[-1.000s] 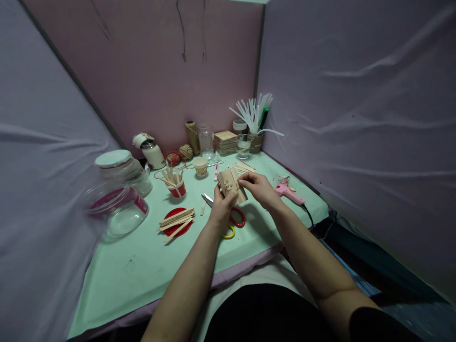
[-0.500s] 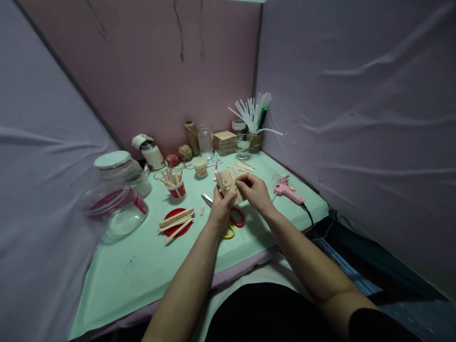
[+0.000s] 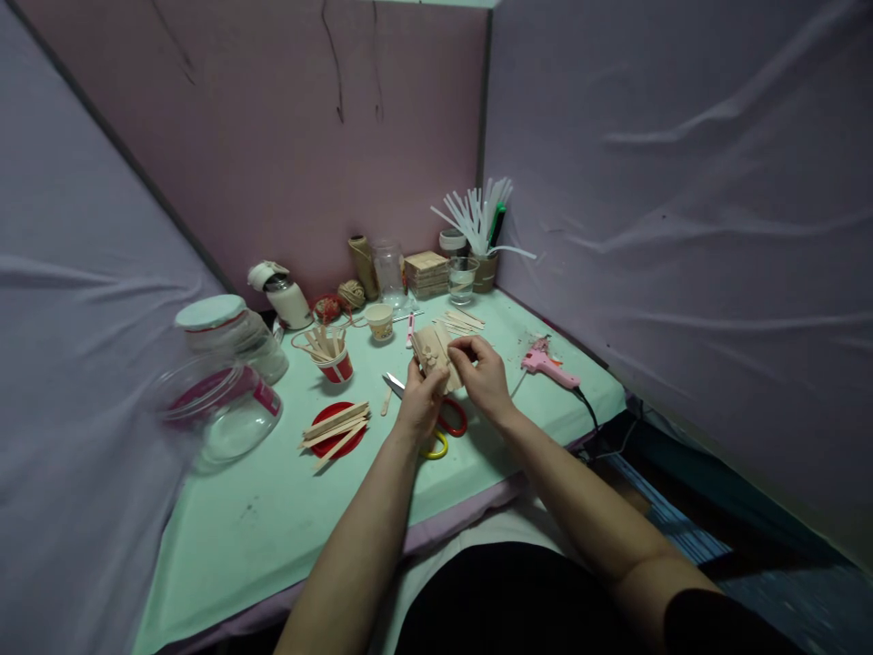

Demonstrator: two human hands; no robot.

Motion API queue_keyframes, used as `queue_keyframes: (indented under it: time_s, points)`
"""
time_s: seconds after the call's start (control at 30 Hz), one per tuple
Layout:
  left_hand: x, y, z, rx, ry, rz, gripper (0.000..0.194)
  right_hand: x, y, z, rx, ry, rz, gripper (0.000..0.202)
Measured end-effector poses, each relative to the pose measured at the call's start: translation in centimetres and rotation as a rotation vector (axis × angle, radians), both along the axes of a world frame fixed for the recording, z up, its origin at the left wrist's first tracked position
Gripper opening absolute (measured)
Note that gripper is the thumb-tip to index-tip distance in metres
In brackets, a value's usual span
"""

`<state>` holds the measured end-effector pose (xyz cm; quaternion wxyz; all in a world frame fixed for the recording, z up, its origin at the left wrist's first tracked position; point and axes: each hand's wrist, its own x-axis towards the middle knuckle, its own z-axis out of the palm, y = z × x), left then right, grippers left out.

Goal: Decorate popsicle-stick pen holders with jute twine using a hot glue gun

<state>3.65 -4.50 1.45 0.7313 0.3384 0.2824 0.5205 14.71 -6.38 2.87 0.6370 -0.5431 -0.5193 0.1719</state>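
Note:
My left hand [image 3: 423, 397] is closed around the lower left side of a small wooden craft-stick piece [image 3: 442, 346], thumb across its front. Little flower-like wooden shapes show on its face near that thumb. At the piece's right side, my right hand [image 3: 481, 371] has thumb and index finger pinched together against the surface; anything between those fingertips is too small to make out. Beneath the hands lie scissors with red handles [image 3: 453, 418], their blades pointing left, and a yellow handle loop [image 3: 435, 446], both partly hidden by the left hand and wrist.
A red lid [image 3: 349, 444] with craft sticks lies left, near a red-and-white cup of sticks [image 3: 336, 366]. The pink glue gun [image 3: 549, 366] rests right, its cord over the edge. Jars, twine, a stack of wooden squares [image 3: 426, 275] and glue sticks [image 3: 470, 223] line the back.
The whole view has shifted slightly, so things appear a little further left. Both hands keep nearly the same hold on the wooden piece.

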Motion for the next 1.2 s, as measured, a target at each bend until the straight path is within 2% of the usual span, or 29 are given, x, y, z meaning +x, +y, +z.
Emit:
queue_keyframes:
  time_s: [0.2, 0.4, 0.6, 0.77, 1.2]
  points:
    - [-0.4, 0.2, 0.1, -0.06, 0.008, -0.073, 0.059, 0.3, -0.3, -0.1, 0.001, 0.047, -0.005, 0.024]
    - [-0.6, 0.6, 0.1, -0.122, -0.055, -0.108, 0.049, 0.7, -0.8, -1.8, 0.044, 0.095, -0.083, 0.032]
    - [-0.7, 0.6, 0.0, -0.117, -0.035, -0.148, 0.054, 0.1, -2.6, -3.3, 0.145, -0.046, -0.02, 0.031]
    - [-0.5, 0.4, -0.5, -0.026, -0.005, -0.079, 0.059, -0.7, -3.1, -4.3, 0.255, -0.174, -0.036, 0.025]
    - [-0.1, 0.5, -1.8, 0.138, 0.061, 0.039, 0.05, -0.8, -3.0, -6.3, 0.307, -0.142, -0.03, 0.024]
